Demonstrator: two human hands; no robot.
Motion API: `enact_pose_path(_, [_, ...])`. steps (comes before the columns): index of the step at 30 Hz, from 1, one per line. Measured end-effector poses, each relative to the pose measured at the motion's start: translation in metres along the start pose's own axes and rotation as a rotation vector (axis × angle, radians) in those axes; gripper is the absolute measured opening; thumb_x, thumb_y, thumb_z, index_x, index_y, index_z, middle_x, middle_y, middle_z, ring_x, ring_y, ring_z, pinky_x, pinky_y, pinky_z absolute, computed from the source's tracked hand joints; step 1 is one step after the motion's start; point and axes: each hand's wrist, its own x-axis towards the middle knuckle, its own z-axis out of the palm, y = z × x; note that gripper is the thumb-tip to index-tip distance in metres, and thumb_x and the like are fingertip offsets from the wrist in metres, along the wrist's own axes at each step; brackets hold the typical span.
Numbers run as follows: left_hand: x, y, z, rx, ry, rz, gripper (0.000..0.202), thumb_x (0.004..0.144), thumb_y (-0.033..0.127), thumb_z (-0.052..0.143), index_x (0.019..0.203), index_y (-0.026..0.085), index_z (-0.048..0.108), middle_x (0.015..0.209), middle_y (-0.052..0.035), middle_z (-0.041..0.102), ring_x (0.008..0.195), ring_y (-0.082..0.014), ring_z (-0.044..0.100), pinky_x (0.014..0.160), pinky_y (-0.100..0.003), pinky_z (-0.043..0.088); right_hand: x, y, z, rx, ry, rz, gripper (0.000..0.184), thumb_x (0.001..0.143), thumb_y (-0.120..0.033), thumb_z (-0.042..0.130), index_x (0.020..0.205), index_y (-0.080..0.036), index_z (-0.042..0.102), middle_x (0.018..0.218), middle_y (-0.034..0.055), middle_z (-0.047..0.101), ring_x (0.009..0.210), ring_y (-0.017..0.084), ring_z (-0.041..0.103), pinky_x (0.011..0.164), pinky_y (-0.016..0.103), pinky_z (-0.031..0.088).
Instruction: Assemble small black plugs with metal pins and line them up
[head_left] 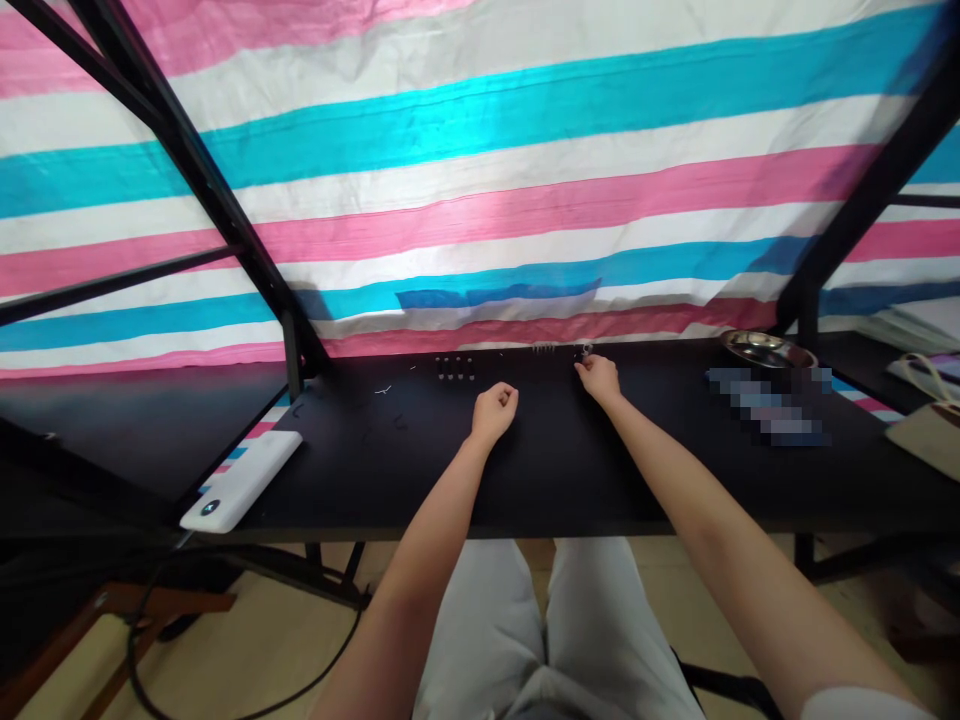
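Observation:
My left hand rests on the black table near its middle, curled into a loose fist with nothing visible in it. My right hand reaches farther back, fingers pinched together on a tiny pale part by the table's back edge. A row of small dark parts stands left of it, and another short row of tiny parts sits just left of the right hand.
A white power bank lies at the table's front left. A metal bowl stands at the back right beside a blurred patch. A striped tarp hangs behind, with black frame bars on both sides. Cables run on the floor.

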Motion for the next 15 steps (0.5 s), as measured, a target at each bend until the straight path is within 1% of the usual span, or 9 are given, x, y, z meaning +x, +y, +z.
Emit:
enact_pose_path(3, [-0.0001, -0.002, 0.0012, 0.008, 0.0, -0.004, 0.02, 0.078, 0.032, 0.048, 0.07, 0.017, 0.058, 0.048, 0.0061, 0.044, 0.047, -0.0076, 0.041, 0.055, -0.02, 0.033, 0.005, 0.0014, 0.0022, -0.002, -0.017, 0.022, 0.022, 0.078, -0.031, 0.055, 0.084, -0.015, 0.067, 0.085, 0.0114, 0.068, 0.082, 0.021, 0.062, 0.073, 0.028, 0.044])
enact_pose_path(8, [-0.0002, -0.005, 0.0033, 0.005, -0.013, -0.01, 0.02, 0.078, 0.032, 0.048, 0.071, 0.017, 0.059, 0.048, 0.0059, 0.046, 0.047, -0.0078, 0.043, 0.056, -0.02, 0.035, 0.0079, 0.0043, 0.0031, 0.033, -0.044, 0.032, 0.022, 0.078, -0.032, 0.055, 0.085, -0.015, 0.067, 0.075, 0.0089, 0.068, 0.079, 0.019, 0.063, 0.073, 0.027, 0.044])
enact_pose_path(15, [-0.0008, -0.0035, 0.0019, 0.01, -0.016, -0.019, 0.02, 0.078, 0.032, 0.048, 0.071, 0.017, 0.059, 0.047, 0.0062, 0.044, 0.047, -0.0077, 0.042, 0.056, -0.02, 0.035, 0.0081, 0.0049, 0.0019, 0.042, -0.065, 0.039, 0.02, 0.078, -0.03, 0.056, 0.083, -0.014, 0.067, 0.07, 0.008, 0.067, 0.072, 0.017, 0.063, 0.071, 0.026, 0.046])
